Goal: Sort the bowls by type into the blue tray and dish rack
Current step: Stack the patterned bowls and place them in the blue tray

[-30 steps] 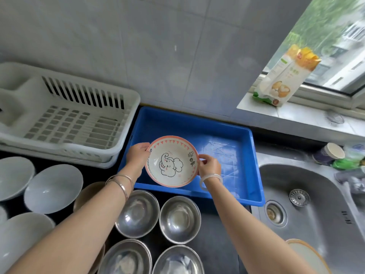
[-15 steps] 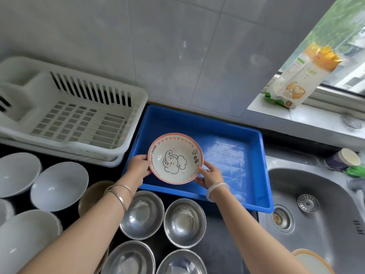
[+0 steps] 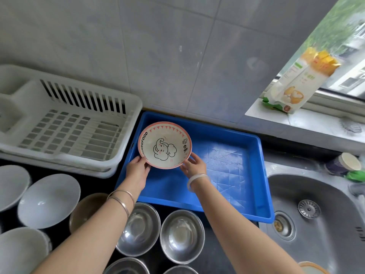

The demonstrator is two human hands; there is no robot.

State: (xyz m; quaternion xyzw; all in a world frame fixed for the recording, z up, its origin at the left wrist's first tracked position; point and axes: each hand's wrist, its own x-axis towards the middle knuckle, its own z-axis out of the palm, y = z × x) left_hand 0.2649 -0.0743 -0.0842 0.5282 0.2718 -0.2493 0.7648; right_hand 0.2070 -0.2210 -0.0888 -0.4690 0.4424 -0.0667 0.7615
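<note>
- The left hand (image 3: 137, 169) and right hand (image 3: 194, 165) each pinch the near rim of a round, glossy ceramic bowl (image 3: 164, 144) with a pink zigzag border and an elephant drawing, holding it over the far left corner of the blue tray (image 3: 233, 175).
- The tray is smooth rectangular plastic; its floor is scored with crossing lines to the right of the right hand.
- Left of the left hand sits a white slatted plastic dish rack (image 3: 65, 123).
- Nearer than both hands, shiny steel bowls (image 3: 181, 235) cluster on a dark counter; matte white bowls (image 3: 48, 200) lie farther left.
- Right of the tray: a steel sink (image 3: 316, 214).
- Grey tiled wall beyond.
</note>
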